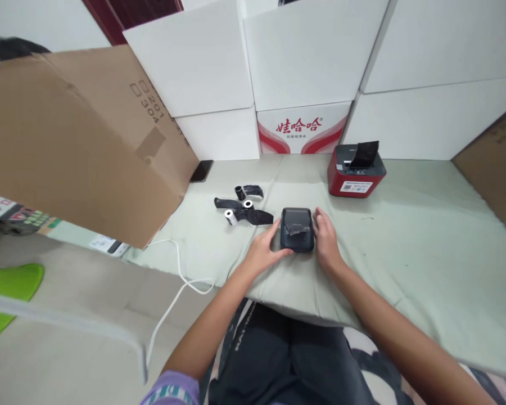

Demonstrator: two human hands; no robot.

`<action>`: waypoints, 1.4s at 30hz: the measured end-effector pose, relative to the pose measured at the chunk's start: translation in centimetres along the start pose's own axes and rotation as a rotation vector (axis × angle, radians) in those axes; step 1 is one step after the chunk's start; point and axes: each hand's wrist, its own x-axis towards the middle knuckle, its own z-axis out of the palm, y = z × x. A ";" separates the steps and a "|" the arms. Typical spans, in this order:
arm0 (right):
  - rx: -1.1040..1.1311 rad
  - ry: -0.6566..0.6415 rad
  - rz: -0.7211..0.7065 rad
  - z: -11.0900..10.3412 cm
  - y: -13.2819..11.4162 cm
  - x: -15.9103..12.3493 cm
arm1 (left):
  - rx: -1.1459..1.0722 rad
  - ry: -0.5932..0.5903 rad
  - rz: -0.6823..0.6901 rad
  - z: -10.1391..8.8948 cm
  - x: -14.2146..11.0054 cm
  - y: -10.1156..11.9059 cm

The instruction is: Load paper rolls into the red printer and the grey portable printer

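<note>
A small black portable printer with rounded corners rests on the cloth-covered table, a torn-looking strip across its top. My left hand grips its left side, the fingers along the edge and the thumb at the near corner. Along the right side lies my right hand, fingers fairly straight and pressed against the casing. Just left of the printer are several small paper rolls, among them a white roll and a dark roll, with a black strip trailing from them.
A red printer with a black strip standing out of its top is at the back right. White boxes line the rear. At left stands a brown cardboard box, near a dark phone. A white cable hangs over the front edge.
</note>
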 end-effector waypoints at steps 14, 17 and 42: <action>-0.201 0.102 -0.010 0.4 -2.8 -1.2 | 0.220 0.020 0.045 0.1 0.7 0.4; -0.203 0.099 -0.001 0.3 -2.8 -1.1 | 0.253 0.010 0.069 0.0 1.0 0.1; -0.156 0.195 -0.228 -0.5 -2.0 -1.0 | 0.322 0.090 0.199 0.6 1.2 -1.2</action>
